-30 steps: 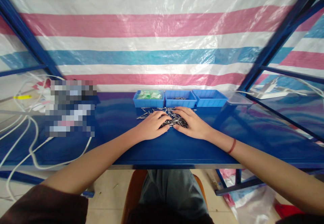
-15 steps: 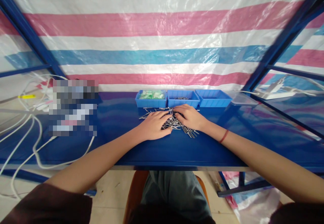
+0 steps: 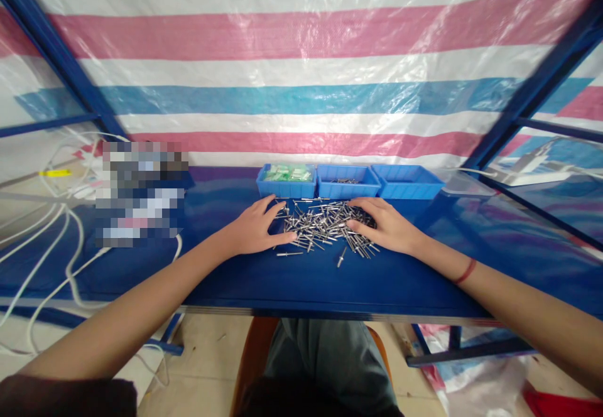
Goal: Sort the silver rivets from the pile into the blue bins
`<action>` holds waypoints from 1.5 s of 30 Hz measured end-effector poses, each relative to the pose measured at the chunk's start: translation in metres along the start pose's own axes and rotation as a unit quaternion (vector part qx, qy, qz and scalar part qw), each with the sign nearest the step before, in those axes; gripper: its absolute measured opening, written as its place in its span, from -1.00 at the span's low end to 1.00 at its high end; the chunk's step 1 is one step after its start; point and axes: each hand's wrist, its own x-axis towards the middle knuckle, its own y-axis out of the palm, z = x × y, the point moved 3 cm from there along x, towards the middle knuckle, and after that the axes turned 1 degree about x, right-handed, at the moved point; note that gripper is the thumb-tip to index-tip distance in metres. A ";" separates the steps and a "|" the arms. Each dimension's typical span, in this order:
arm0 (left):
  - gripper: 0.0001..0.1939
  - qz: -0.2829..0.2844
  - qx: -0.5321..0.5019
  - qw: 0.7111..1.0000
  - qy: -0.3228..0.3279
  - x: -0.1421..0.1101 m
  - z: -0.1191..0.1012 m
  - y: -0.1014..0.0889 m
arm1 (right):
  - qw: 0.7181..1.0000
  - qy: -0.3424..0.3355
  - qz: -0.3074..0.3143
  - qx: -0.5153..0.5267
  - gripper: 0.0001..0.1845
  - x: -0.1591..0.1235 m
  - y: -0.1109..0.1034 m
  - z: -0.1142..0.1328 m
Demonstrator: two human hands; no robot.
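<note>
A loose heap of silvery pop rivets [image 3: 320, 223] is spread on the blue table [image 3: 292, 285], between my two hands. My left hand [image 3: 257, 227] lies at the heap's left edge, its thumb and fingers spread apart around the nearest rivets. On the opposite side, my right hand [image 3: 389, 225] rests at the heap's right edge, fingers apart, partly covering some rivets. Neither hand shows a rivet gripped. One rivet [image 3: 341, 257] lies apart in front of the heap, and another [image 3: 289, 254] lies near my left thumb.
Behind the heap stand three blue bins: the left one [image 3: 286, 189] holds green-and-white packets, the middle one [image 3: 348, 191] some rivets, the right one [image 3: 409, 188] shows nothing inside. White cables [image 3: 75, 266] and blurred-out items [image 3: 141, 197] occupy the left. A clear lid-like piece [image 3: 464, 183] lies at right.
My hands have moved apart, left hand to the left and right hand to the right. The rivets, gathered under them before, now lie spread wider and flatter.
</note>
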 end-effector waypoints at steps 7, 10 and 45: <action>-0.01 -0.013 -0.025 1.000 0.002 0.005 -0.007 0.005 | 0.999 -0.047 -0.015 -0.010 -0.69 0.028 -0.002 0.020; -0.04 -0.009 -0.038 0.999 -0.020 0.005 -0.005 0.002 | 0.996 -0.078 0.021 -0.022 -0.61 0.050 0.008 0.029; -0.23 0.002 -0.012 0.996 0.092 -0.028 -0.067 0.013 | 0.993 -0.074 0.077 0.049 -0.59 -0.031 -0.005 0.040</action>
